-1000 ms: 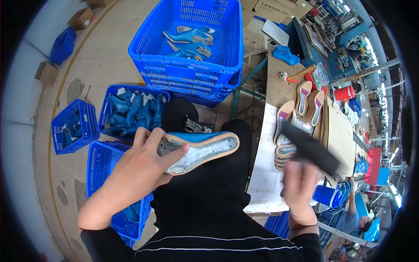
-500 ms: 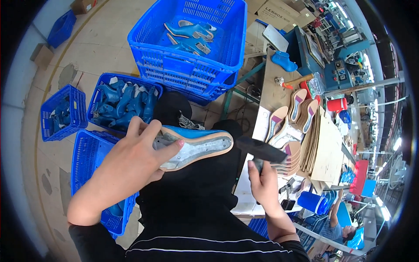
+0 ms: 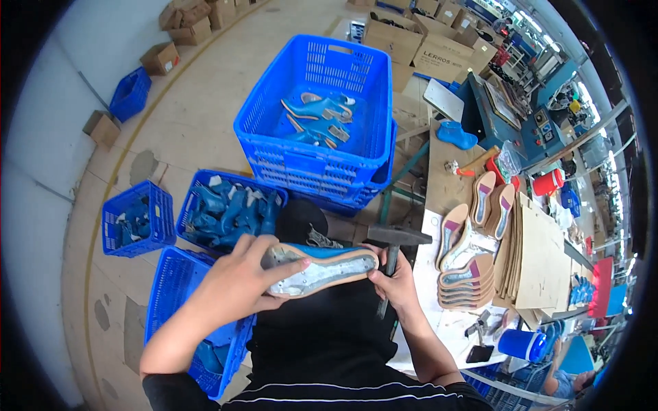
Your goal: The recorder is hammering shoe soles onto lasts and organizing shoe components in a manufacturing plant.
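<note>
A brown cardboard carton (image 3: pixel 445 58) at the upper right of the frame carries dark printed lettering on its side. The left forearm rises from the lower left, and the left hand (image 3: pixel 250 274) grips the heel end of a blue shoe last (image 3: pixel 321 252) just below the frame's centre, thumb laid over the tan-edged insole board with a grey strip (image 3: pixel 332 275) on its upturned underside. The right forearm rises from the lower right; the right hand (image 3: pixel 396 279) has its fingers closed round the handle of a dark metal hammer (image 3: pixel 401 235), head uppermost, thumb at the last's toe end. Tan insole boards with purple patches (image 3: pixel 469 281) lie stacked at right of centre.
</note>
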The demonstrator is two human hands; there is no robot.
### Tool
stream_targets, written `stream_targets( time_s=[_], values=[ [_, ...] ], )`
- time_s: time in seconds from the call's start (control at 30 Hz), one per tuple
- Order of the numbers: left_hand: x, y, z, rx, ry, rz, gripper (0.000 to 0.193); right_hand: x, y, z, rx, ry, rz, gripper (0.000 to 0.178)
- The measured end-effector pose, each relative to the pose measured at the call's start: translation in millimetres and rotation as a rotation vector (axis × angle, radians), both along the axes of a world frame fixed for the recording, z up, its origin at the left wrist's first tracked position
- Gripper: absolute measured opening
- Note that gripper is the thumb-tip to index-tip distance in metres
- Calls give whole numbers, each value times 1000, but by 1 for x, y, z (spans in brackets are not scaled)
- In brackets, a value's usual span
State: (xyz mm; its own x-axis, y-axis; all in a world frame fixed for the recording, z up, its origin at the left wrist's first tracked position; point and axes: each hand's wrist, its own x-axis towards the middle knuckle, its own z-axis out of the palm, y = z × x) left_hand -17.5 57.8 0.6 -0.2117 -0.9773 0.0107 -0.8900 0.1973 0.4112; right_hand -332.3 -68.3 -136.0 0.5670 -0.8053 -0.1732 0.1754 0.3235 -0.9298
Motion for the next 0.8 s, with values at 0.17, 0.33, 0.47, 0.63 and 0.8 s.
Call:
stream_targets(
  time_s=[0.17, 0.33, 0.47, 0.63, 0.8],
  values=[
    [-17, 18, -30, -157, -180, 116, 81, -2, -3, -10, 24, -83, -19, 44],
    [-18, 16, -35, -182, -156, 137, 75, 4, -8, -10, -103, -34, -7, 52],
    [-11, 6, -45, -312, -53, 45, 69, 3, -12, -20, -305, -8, -9, 55],
    [-15, -6, -67, -491, 57, 24, 69, 0, -3, -23, -472, 112, -95, 38],
    [-20, -25, -65, -523, 478, 367, 47, 13, -9, -21, -734, 144, -200, 40]
  ],
)
